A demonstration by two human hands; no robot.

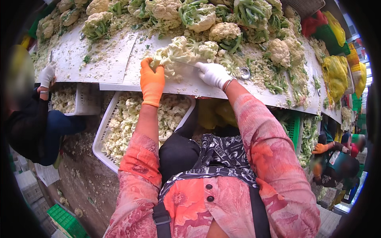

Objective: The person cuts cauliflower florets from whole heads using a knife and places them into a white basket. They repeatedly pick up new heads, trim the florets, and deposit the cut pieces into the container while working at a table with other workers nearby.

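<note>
My left hand, in an orange knit glove, grips the left end of a cut piece of cauliflower above the white work table. My right hand, in a white knit glove, is closed around a knife, its handle hidden in the fist. The thin knife blade points left and its tip meets the cauliflower stems. Loose florets lie just beyond the right hand. Under the table edge, below my left hand, a white plastic crate holds many cut florets.
Whole cauliflower heads with green leaves are heaped along the table's far side. A round metal ring lies right of my right hand, among leaf scraps. A co-worker's gloved hand is at far left. Other people sit at right, near yellow mesh bags.
</note>
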